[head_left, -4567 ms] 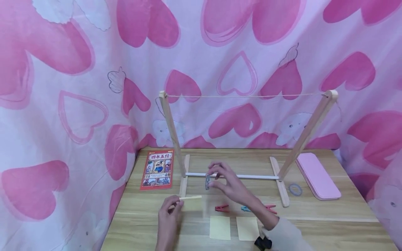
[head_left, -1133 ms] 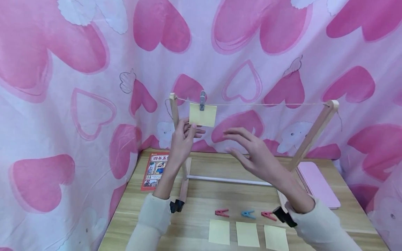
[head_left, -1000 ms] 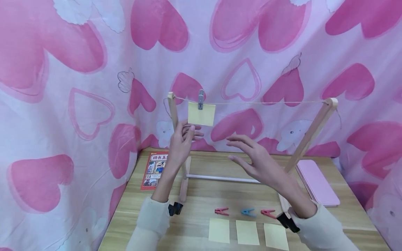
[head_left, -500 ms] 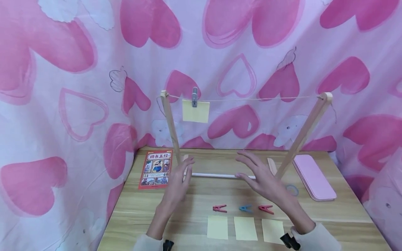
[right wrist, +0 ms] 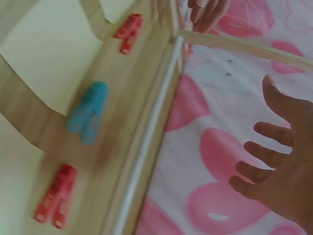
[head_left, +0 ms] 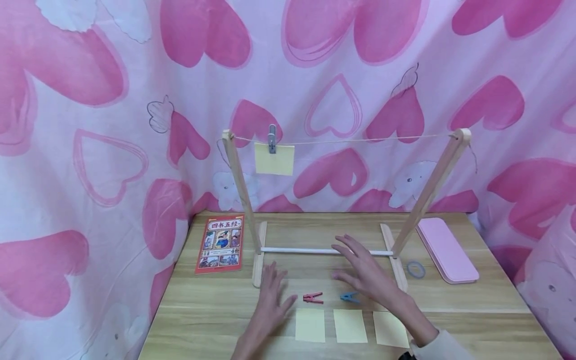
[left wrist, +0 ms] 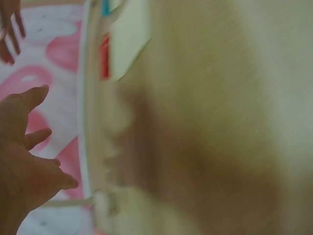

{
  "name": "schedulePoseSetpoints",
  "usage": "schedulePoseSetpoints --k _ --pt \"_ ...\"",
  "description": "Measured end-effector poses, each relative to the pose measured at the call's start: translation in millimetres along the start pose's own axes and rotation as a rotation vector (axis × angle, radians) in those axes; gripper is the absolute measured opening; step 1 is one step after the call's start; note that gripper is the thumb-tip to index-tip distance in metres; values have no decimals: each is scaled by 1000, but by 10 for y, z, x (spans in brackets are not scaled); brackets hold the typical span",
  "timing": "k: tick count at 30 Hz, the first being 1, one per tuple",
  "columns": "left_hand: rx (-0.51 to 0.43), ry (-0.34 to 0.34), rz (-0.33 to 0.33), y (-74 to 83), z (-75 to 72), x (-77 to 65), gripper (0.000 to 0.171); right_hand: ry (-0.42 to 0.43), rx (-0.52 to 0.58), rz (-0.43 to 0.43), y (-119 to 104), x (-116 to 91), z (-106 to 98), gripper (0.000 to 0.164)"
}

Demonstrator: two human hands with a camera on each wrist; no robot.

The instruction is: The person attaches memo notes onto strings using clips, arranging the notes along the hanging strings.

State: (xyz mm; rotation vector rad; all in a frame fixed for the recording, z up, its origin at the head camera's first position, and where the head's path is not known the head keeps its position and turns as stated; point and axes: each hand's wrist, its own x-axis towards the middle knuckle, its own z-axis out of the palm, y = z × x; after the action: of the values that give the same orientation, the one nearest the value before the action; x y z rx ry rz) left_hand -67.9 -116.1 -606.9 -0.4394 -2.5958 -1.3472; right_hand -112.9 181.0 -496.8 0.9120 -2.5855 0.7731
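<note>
My left hand [head_left: 270, 302] hovers low over the table with fingers spread, holding nothing, beside a red clothespin [head_left: 312, 298]. Above a blue clothespin [head_left: 349, 297] is my right hand [head_left: 366, 272], also empty, its fingers loosely bent and apart. A second red clothespin [right wrist: 56, 196] shows in the right wrist view; in the head view my right arm covers it. Three pale yellow paper squares [head_left: 310, 325] lie in a row nearer me. Another yellow paper [head_left: 281, 162] hangs from the string [head_left: 342, 141], clipped by a grey clothespin [head_left: 272, 139].
A wooden frame [head_left: 240, 190] with two leaning posts carries the string, and a white rod [head_left: 301, 250] joins its feet. Left of it lies a red booklet [head_left: 220, 245]. To the right are a grey ring [head_left: 416, 270] and a pink case [head_left: 447, 250]. A heart-patterned curtain hangs behind.
Earlier my left hand held the yellow paper and my right the grey clothespin. The paper became clipped to the string; both hands let go and came down toward the table.
</note>
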Motion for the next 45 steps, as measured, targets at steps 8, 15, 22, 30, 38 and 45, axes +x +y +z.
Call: schedulePoseSetpoints --k 8,15,22,30,38,45 --pt "-78 -99 -193 181 195 -247 64 -60 59 93 36 -124 247 60" --pt "-109 -115 -204 46 295 -320 56 -119 -136 -21 153 -240 613 54" --pt "-96 -101 -132 30 306 -336 46 -233 -154 -43 89 -320 879 55" --pt "-93 -87 -105 -30 317 -347 36 -198 -169 -55 82 -355 1063 35" --pt "-47 -47 -50 -66 333 -355 34 -120 -96 -48 101 -359 1082 27" --pt "-49 -35 -46 -92 345 -394 29 -76 27 28 82 -370 1077 26"
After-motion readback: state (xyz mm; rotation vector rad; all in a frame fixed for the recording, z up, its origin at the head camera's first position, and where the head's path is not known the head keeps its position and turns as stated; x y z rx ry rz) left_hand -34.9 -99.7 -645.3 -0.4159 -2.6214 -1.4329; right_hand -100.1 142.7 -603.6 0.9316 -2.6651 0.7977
